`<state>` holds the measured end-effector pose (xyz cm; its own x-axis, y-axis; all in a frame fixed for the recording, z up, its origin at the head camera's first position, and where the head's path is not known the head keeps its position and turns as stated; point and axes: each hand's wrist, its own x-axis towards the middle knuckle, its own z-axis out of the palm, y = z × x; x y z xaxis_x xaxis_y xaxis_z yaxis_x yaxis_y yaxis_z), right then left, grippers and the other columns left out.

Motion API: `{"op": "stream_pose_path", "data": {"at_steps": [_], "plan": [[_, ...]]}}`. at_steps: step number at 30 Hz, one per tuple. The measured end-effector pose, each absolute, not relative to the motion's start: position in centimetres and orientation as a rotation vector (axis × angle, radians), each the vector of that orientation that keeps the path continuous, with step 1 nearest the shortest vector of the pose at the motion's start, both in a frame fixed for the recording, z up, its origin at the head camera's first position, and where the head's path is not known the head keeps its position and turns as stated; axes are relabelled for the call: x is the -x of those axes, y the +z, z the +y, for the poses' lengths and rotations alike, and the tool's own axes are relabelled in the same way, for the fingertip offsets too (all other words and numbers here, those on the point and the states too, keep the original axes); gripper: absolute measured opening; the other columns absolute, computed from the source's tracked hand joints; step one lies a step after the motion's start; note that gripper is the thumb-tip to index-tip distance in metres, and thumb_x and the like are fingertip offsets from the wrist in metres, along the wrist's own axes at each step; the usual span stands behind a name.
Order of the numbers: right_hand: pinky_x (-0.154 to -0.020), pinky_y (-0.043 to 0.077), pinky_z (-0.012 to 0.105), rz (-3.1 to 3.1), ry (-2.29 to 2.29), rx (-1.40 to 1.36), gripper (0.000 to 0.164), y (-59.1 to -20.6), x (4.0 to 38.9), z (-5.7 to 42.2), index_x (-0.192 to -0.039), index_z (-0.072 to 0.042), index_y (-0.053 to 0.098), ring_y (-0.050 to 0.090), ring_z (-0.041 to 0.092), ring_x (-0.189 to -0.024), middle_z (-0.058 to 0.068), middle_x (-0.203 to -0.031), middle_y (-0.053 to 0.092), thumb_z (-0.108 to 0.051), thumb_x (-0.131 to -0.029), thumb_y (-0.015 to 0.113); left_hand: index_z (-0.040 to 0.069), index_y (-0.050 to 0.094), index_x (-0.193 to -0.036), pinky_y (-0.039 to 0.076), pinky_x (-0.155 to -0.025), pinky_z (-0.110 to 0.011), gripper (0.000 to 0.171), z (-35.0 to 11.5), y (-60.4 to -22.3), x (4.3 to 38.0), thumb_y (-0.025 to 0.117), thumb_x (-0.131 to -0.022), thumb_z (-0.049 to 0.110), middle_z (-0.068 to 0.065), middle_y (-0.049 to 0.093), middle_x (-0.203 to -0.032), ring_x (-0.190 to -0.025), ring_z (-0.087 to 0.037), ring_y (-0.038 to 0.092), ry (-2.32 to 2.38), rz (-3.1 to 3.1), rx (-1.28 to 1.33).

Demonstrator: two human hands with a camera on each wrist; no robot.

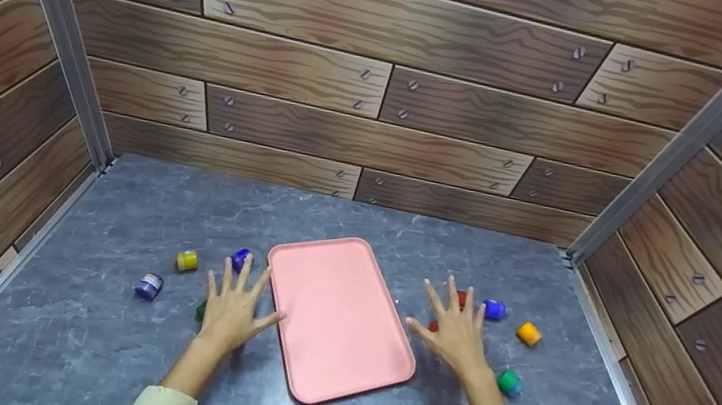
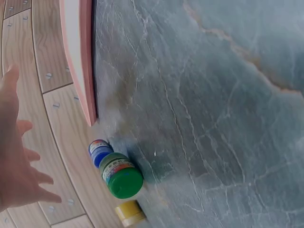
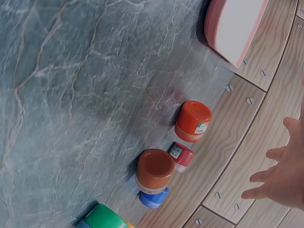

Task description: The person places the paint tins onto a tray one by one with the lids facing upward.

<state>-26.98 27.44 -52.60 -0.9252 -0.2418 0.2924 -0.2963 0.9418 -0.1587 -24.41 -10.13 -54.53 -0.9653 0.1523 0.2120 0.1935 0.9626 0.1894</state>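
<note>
Spread fingers mark my left hand (image 1: 231, 311) (image 2: 19, 161), held palm down above the table by the left edge of a pink tray (image 1: 341, 320). Near it, partly covered in the head view, are a green-lidded paint jar (image 2: 124, 178) and a blue one (image 1: 240, 259). My right hand (image 1: 457, 339) (image 3: 285, 166), also spread and holding nothing, hovers to the right of the tray. Under and around it are an orange-red jar (image 3: 194, 118), a red jar (image 3: 180, 156) and a brown-lidded jar (image 3: 155, 170), the last hidden in the head view.
Left of the left hand lie a yellow jar (image 1: 187, 261) and a purple jar (image 1: 148, 287). Beyond the right hand are a blue jar (image 1: 494, 309), an orange jar (image 1: 529, 334) and a green jar (image 1: 509, 382). Wood-patterned walls (image 1: 376, 92) enclose the grey marbled table (image 1: 67, 331).
</note>
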Motion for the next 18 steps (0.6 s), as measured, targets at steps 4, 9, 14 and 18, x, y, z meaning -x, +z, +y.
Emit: {"op": "stream_pose_path", "data": {"at_steps": [4, 9, 14, 18], "plan": [[-0.097, 0.003, 0.068, -2.831, 0.279, -0.398, 0.076, -52.7, 26.8, 27.4, -0.141, -0.021, 0.037, 0.013, 0.055, -0.126, 0.021, -0.146, 0.020, -0.057, -0.078, 0.059, 0.018, 0.032, -0.144, 0.010, -0.100, -0.064, 0.085, -10.0, -55.0, 24.2, 0.043, -0.078, 0.071, -0.021, 0.018, -0.147, -0.130, -0.049, 0.008, -0.335, -2.896, 0.267], [-0.097, 0.004, 0.068, -2.842, 0.281, -0.406, 0.076, -53.0, 26.6, 27.1, -0.142, -0.022, 0.037, 0.011, 0.054, -0.127, 0.021, -0.146, 0.021, -0.058, -0.078, 0.059, 0.015, 0.035, -0.142, 0.012, -0.101, -0.061, 0.082, -9.9, -55.4, 23.8, 0.050, -0.079, 0.064, -0.022, 0.018, -0.147, -0.130, -0.048, 0.008, -0.354, -2.899, 0.276], [-0.097, 0.004, 0.068, -2.843, 0.303, -0.416, 0.075, -53.3, 26.4, 26.9, -0.141, -0.020, 0.039, 0.010, 0.053, -0.127, 0.022, -0.145, 0.023, -0.057, -0.079, 0.059, 0.011, 0.033, -0.143, 0.016, -0.101, -0.059, 0.081, -9.3, -55.3, 23.2, 0.052, -0.081, 0.059, -0.024, 0.020, -0.146, -0.130, -0.047, 0.013, -0.381, -2.888, 0.294], [-0.098, 0.002, 0.067, -2.834, 0.321, -0.430, 0.074, -53.6, 26.2, 26.6, -0.140, -0.019, 0.041, 0.009, 0.052, -0.128, 0.022, -0.145, 0.023, -0.054, -0.078, 0.061, 0.005, 0.033, -0.141, 0.020, -0.100, -0.059, 0.080, -8.6, -55.6, 22.8, 0.054, -0.083, 0.055, -0.026, 0.024, -0.143, -0.129, -0.047, 0.018, -0.465, -2.867, 0.293]]}}
